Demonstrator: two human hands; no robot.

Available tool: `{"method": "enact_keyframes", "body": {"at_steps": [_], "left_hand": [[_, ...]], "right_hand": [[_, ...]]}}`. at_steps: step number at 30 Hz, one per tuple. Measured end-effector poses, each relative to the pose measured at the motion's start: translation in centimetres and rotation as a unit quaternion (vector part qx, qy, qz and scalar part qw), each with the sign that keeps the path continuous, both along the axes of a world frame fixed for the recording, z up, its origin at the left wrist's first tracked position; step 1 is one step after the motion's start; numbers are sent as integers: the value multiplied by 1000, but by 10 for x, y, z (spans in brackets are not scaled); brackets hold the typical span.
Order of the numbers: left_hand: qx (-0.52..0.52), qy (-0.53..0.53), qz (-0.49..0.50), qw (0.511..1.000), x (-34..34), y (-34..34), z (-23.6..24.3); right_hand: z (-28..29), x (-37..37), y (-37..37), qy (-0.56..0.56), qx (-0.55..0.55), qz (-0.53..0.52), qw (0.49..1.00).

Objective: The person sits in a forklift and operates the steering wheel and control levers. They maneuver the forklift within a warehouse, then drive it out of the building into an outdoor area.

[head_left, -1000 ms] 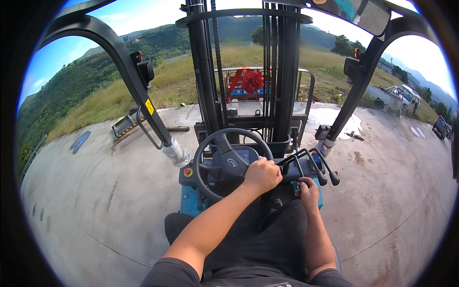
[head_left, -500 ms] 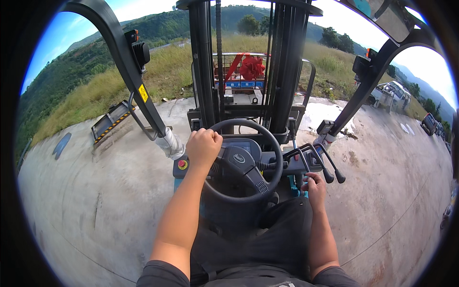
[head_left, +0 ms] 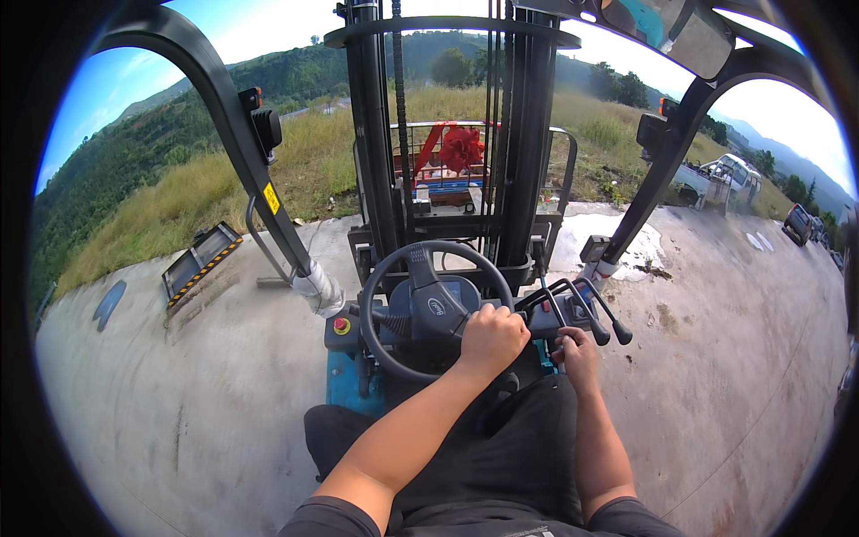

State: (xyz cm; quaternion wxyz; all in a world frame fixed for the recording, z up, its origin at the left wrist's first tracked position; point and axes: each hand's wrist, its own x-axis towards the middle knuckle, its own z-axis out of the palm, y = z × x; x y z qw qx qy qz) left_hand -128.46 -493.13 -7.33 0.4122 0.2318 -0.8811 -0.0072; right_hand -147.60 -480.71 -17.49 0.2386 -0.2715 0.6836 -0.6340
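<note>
I sit at a forklift's black steering wheel [head_left: 438,307], its hub and spokes tilted. My left hand [head_left: 495,340] is closed on the rim at the wheel's lower right, the forearm crossing in front of my lap. To the right of the wheel, my right hand [head_left: 575,354] has its fingers curled round the end of a black control lever [head_left: 553,304]; its knob is hidden by the fingers. Two more bent levers with black knobs [head_left: 600,336] stand just right of that hand. A red push button [head_left: 341,326] sits on the panel left of the wheel.
The black mast [head_left: 528,134] rises ahead between two cab posts [head_left: 237,134]. Beyond it a red bow [head_left: 460,148] hangs on a caged load bed. A striped-edge metal attachment [head_left: 202,259] lies on the concrete at left. A white pickup [head_left: 729,174] stands at far right.
The steering wheel has turned clockwise. My left hand has travelled with it from the upper left of the rim to the lower right. My right hand stays at the lever.
</note>
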Motion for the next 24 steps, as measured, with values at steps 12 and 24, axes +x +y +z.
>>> {"method": "enact_keyframes", "body": {"at_steps": [12,24], "left_hand": [[43,-34,235,970,-6,-207,43],[7,19,303,953,96,-209,29]], "right_hand": [[-19,-8,-28,-16,-33,30,999],[-10,-10,-61,-11,-39,37,998]]}}
